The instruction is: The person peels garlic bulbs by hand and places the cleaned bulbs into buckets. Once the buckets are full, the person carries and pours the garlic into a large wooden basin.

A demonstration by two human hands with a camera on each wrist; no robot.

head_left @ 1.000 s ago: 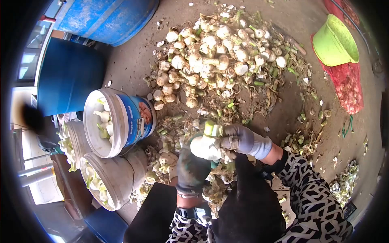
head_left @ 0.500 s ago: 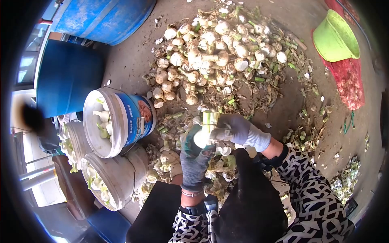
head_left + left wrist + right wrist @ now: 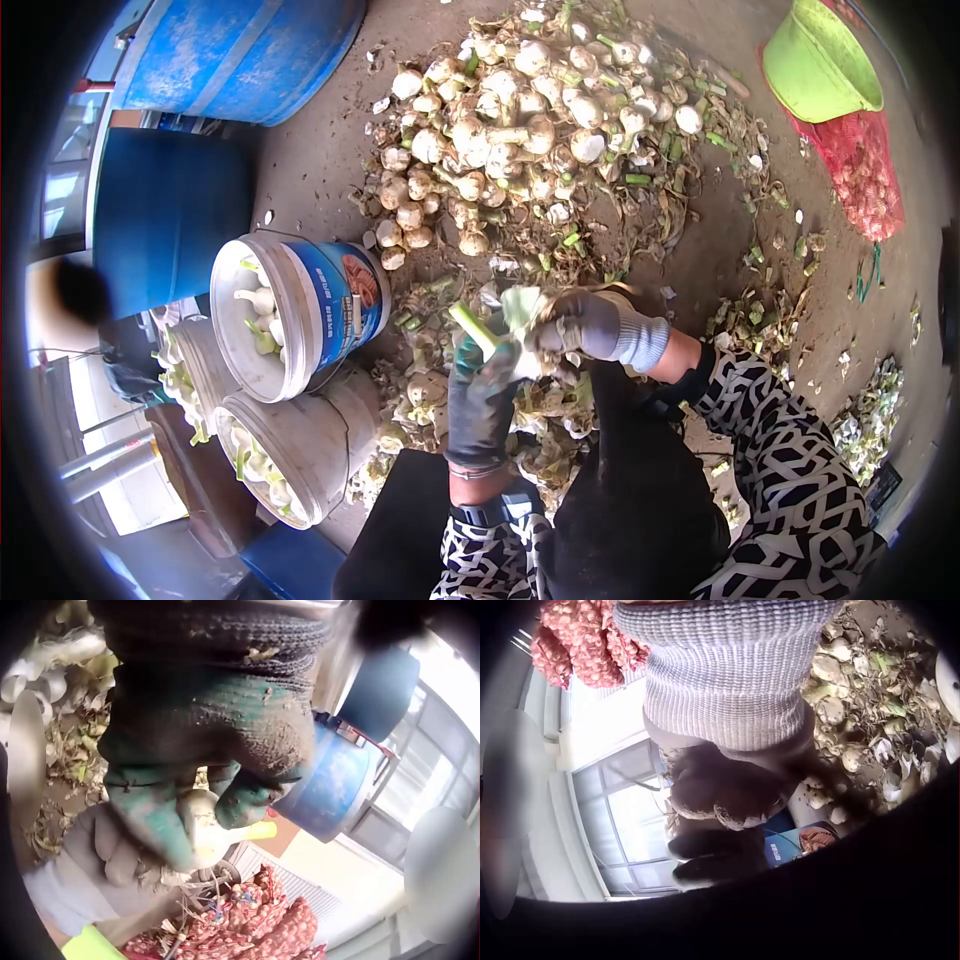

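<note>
Close together in front of the body, two gloved hands work on one garlic bulb. My left hand (image 3: 482,405), in a dark green-grey glove, grips the bulb; its pale green stem (image 3: 472,326) points up and left. From the left wrist, the white garlic bulb (image 3: 201,825) shows between the fingers and thumb. My right hand (image 3: 592,325), in a grey glove with a pale cuff, pinches loose garlic skin (image 3: 522,306) just right of the bulb. In the right wrist view the curled right-hand fingers (image 3: 731,799) hide what they hold.
A large heap of unpeeled garlic (image 3: 510,130) lies ahead on the floor. Left stand a blue-labelled bucket (image 3: 342,300) and white buckets (image 3: 325,430) of trimmed garlic. Husk scraps (image 3: 550,440) lie beneath the hands. A lime green tub (image 3: 820,65) sits on red mesh sacks (image 3: 865,180).
The bulb has turned in the left hand, its stem swinging from upright to leaning left. The right hand has drawn a piece of skin away from it.
</note>
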